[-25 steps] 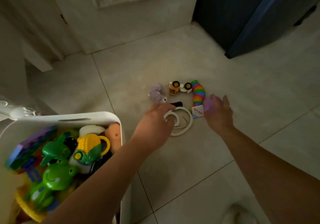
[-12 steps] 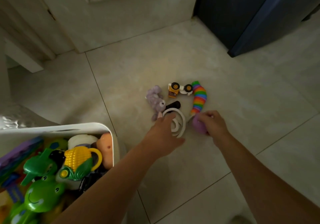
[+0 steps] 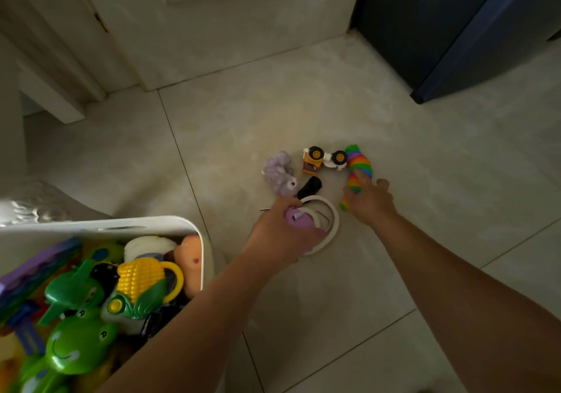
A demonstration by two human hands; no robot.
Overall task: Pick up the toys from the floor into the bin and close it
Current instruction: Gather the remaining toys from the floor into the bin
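Nearest to me, at my lower left, the white bin (image 3: 121, 223) stands open and heaped with toys: a green frog (image 3: 73, 344), a yellow corn toy with a loop handle (image 3: 141, 277), a doll's head (image 3: 191, 256) against the rim, and a purple board (image 3: 33, 268) tilted along the far left side. My left forearm crosses the bin's right corner.

Just beyond the bin, my left grip (image 3: 282, 232) is curled round a small purple toy (image 3: 300, 225), and a white ring (image 3: 335, 219) is caught in the same grip, its far arc sticking out past my fingers above the tiled floor (image 3: 425, 241).

A little farther and to the right, my right grip (image 3: 368, 201) lies over the lower part of the rainbow slug toy (image 3: 358, 163), with the index finger stretched along it; the thumb is hidden, so I cannot tell whether this grip has clamped on the toy or only touches it. The slug's near end shows just left of my wrist.

Still on the floor past my grips are a short black piece (image 3: 309, 188), close beside the ring, a lilac plush (image 3: 279, 171) to its left, and a yellow toy truck (image 3: 324, 159) just beside the slug's far end.

Farthest off stand a pale wall and a dark blue cabinet (image 3: 455, 28) at the upper right.
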